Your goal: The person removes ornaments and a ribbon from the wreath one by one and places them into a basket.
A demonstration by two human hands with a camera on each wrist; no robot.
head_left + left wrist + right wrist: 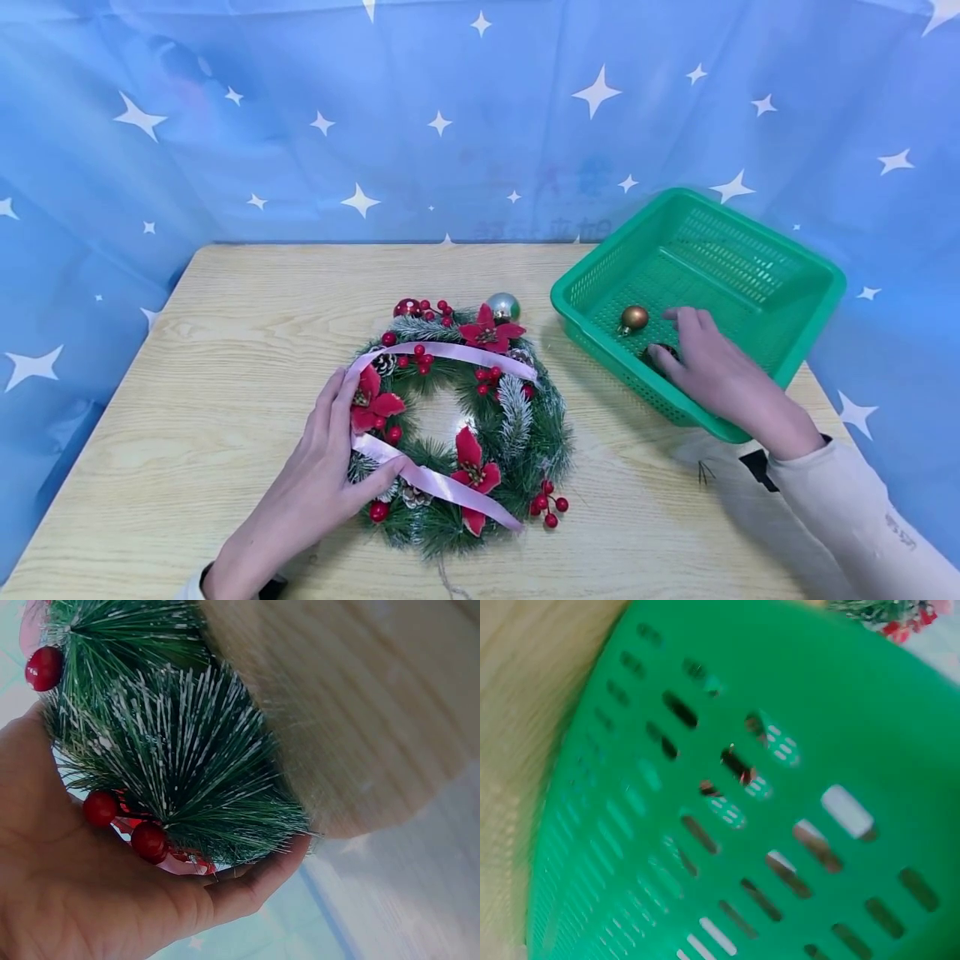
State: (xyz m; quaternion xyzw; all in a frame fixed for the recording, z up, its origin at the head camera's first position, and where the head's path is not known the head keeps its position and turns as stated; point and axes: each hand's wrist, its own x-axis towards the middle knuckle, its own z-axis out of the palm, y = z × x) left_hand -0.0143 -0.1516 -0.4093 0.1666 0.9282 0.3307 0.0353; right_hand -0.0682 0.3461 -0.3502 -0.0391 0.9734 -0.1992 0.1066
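A Christmas wreath (517, 425) lies on the table, dressed with red poinsettias, berries, pinecones and a pink ribbon (450, 492). My left hand (315, 467) grips its left side, thumb on the front and fingers round the outer edge. The left wrist view shows the green needles (180, 750) inside that grip. Inside the green basket (817, 283), my right hand (712, 367) reaches down with fingers and thumb apart. A dark ball (651, 356) lies partly hidden by the thumb; a bronze ornament ball (634, 317) sits beside it. In the right wrist view the basket wall hides most of the hand.
A silver ball (503, 307) and a red ball (407, 308) sit at the wreath's top edge. Red berries (550, 504) stick out at its lower right. A string (450, 579) trails below it. A starry blue curtain (450, 167) hangs behind the table.
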